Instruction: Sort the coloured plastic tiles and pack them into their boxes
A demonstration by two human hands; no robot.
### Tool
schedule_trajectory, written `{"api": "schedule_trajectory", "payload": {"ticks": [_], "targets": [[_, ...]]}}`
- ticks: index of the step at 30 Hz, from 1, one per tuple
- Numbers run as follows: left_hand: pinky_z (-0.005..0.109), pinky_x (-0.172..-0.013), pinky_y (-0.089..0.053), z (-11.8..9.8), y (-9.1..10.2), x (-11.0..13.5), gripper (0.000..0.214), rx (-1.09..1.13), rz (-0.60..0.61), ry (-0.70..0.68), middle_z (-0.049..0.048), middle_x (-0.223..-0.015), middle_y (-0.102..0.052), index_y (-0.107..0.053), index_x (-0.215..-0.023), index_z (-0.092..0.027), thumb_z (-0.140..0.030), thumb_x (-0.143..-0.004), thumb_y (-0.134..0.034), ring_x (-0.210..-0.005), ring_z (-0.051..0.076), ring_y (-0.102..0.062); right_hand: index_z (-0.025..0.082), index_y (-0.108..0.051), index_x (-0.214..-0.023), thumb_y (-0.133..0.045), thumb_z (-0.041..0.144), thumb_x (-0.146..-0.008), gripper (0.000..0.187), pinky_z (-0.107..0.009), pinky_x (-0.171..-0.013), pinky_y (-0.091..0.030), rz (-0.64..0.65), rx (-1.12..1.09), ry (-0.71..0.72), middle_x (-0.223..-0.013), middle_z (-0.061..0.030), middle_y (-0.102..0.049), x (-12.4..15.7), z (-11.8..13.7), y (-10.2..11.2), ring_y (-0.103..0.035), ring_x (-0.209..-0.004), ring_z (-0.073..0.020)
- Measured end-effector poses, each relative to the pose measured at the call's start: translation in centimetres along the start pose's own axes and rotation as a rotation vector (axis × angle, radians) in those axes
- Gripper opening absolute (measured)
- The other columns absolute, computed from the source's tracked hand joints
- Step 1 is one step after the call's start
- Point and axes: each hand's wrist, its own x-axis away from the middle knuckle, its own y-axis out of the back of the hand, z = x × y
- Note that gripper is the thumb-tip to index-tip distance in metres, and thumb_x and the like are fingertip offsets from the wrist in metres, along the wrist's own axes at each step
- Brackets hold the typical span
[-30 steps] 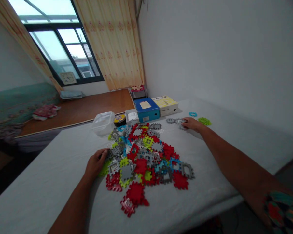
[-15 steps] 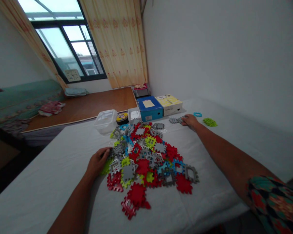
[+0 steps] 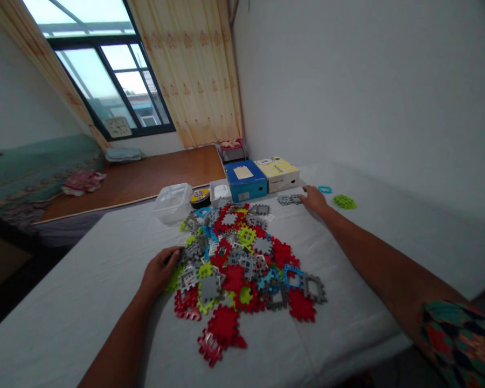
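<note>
A heap of toothed plastic building tiles [image 3: 233, 277] in red, grey, lime, blue and white covers the middle of the cloth. My left hand [image 3: 158, 268] rests at the heap's left edge, beside some lime tiles [image 3: 174, 277]. Its thumb and forefinger are slightly apart, with no tile visible between them; the other fingers are mostly hidden. Farther off on the right, my right hand [image 3: 314, 200] is at the end of a short row of grey tiles [image 3: 289, 200]. Its forefinger is raised off them while the thumb side stays close to the row.
Behind the heap stand a clear plastic tub [image 3: 172, 202], a round black-and-yellow tin [image 3: 200, 198], a small white box [image 3: 220, 191], a blue box [image 3: 246, 180] and a yellow-and-white box [image 3: 277, 173]. Lime tiles [image 3: 345, 202] and a blue frame tile [image 3: 325, 189] lie near the wall.
My right hand's fingers have loosened and lifted from the grey tiles, which now lie in a row on the cloth. The left hand has stayed put; the view has shifted slightly.
</note>
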Motion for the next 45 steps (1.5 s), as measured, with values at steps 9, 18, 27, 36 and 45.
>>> {"api": "schedule_trajectory", "payload": {"ticks": [9,18,27,36,45], "targets": [[0.038,-0.094,-0.052,-0.1,0.0,0.1,0.058,0.038,-0.009,0.010,0.0095,-0.104,-0.075,-0.073,-0.099,-0.019,-0.066,-0.077,-0.047,-0.099,0.027,-0.068,0.017,-0.060,-0.130,-0.065,0.032,-0.086,0.047,-0.037,-0.099,-0.043,0.289,0.122,0.443,-0.129,-0.0135,-0.064,1.8,7.9,-5.9,-0.059,-0.115,-0.0281],[0.037,-0.093,-0.052,-0.3,0.0,0.1,0.057,-0.004,-0.001,0.010,0.0093,-0.103,-0.075,-0.073,-0.100,-0.019,-0.064,-0.078,-0.045,-0.097,0.026,-0.068,0.020,-0.064,-0.119,-0.063,0.049,-0.084,0.045,-0.037,-0.096,-0.044,-0.061,0.039,0.244,-0.121,-0.0113,-0.066,1.6,4.4,-4.4,-0.056,-0.112,-0.0269],[0.037,-0.094,-0.051,0.3,-0.2,0.0,0.052,-0.064,-0.002,-0.038,0.0073,-0.106,-0.074,-0.072,-0.101,-0.021,-0.060,-0.081,-0.043,-0.100,0.025,-0.067,0.020,-0.066,-0.111,-0.062,0.060,-0.081,0.050,-0.041,-0.085,-0.046,-0.171,0.088,-0.212,-0.113,-0.0134,-0.067,0.4,-2.1,-1.9,-0.057,-0.107,-0.0299],[0.038,-0.096,-0.050,0.6,-0.3,-0.1,0.052,-0.061,0.027,-0.036,0.0085,-0.109,-0.074,-0.072,-0.104,-0.020,-0.058,-0.083,-0.043,-0.104,0.026,-0.066,0.018,-0.070,-0.109,-0.058,0.042,-0.088,0.034,-0.039,-0.089,-0.048,0.008,-0.042,0.257,-0.110,-0.0120,-0.069,1.6,3.6,-2.7,-0.062,-0.102,-0.0259],[0.039,-0.096,-0.050,0.7,-0.4,0.0,0.051,-0.066,0.010,-0.044,0.0080,-0.110,-0.073,-0.072,-0.103,-0.020,-0.057,-0.083,-0.043,-0.105,0.026,-0.066,0.021,-0.073,-0.105,-0.075,0.046,-0.070,0.043,-0.028,-0.070,-0.050,0.617,-0.361,0.553,-0.086,-0.0034,-0.073,4.3,9.3,-3.4,-0.066,-0.078,-0.0187]]}}
